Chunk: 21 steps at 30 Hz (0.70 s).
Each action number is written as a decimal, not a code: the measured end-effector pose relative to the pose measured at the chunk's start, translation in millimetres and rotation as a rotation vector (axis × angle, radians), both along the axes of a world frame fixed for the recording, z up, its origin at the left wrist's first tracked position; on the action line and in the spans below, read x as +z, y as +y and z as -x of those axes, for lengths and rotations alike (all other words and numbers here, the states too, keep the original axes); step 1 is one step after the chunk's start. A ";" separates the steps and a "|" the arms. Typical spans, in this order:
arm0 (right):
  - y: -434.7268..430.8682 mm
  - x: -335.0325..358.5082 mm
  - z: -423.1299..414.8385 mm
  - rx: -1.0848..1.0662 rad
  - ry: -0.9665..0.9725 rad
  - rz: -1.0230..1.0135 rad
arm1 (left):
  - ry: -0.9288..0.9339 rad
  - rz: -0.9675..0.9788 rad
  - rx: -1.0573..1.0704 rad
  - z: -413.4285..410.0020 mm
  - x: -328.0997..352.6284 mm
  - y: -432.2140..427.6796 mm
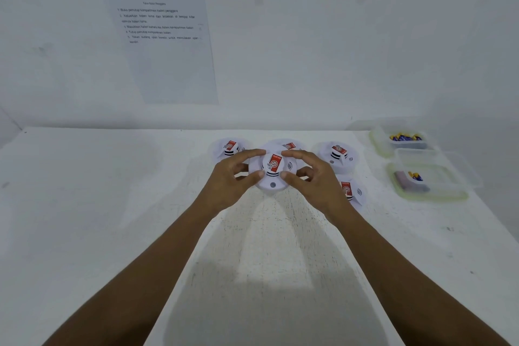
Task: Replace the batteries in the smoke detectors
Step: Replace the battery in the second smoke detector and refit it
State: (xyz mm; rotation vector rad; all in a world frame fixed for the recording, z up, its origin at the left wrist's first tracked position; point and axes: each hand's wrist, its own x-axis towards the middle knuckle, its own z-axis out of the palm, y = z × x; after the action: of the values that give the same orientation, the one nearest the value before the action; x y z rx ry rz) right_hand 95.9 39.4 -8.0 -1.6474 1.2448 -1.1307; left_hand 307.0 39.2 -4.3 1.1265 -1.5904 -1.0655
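A round white smoke detector [271, 181] with a red label is held face up between both hands, just above the white table [112, 205]. My left hand [233, 180] grips its left rim with thumb and fingers. My right hand [314, 180] grips its right rim the same way. Several more white detectors with red labels lie behind and beside it: one at the back left [229, 147], one at the back middle [288, 145], one at the back right [338, 156], and one [355, 192] partly hidden behind my right wrist.
Two clear plastic tubs stand at the right of the table: the far tub [379, 143] holds several yellow-and-blue batteries [405, 137], the near tub [438, 194] holds a few batteries and a grey item. A printed instruction sheet [165, 45] hangs on the wall.
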 end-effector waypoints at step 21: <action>10.9 -56.6 -18.8 -0.052 0.241 0.089 | -0.339 0.170 0.107 -11.2 -72.9 4.4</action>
State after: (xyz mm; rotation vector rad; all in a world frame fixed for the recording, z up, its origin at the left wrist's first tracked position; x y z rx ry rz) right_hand 114.7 50.3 -64.6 -1.8712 1.4128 -1.0548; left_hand 318.2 43.6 -77.1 1.3093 -1.8209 -0.6790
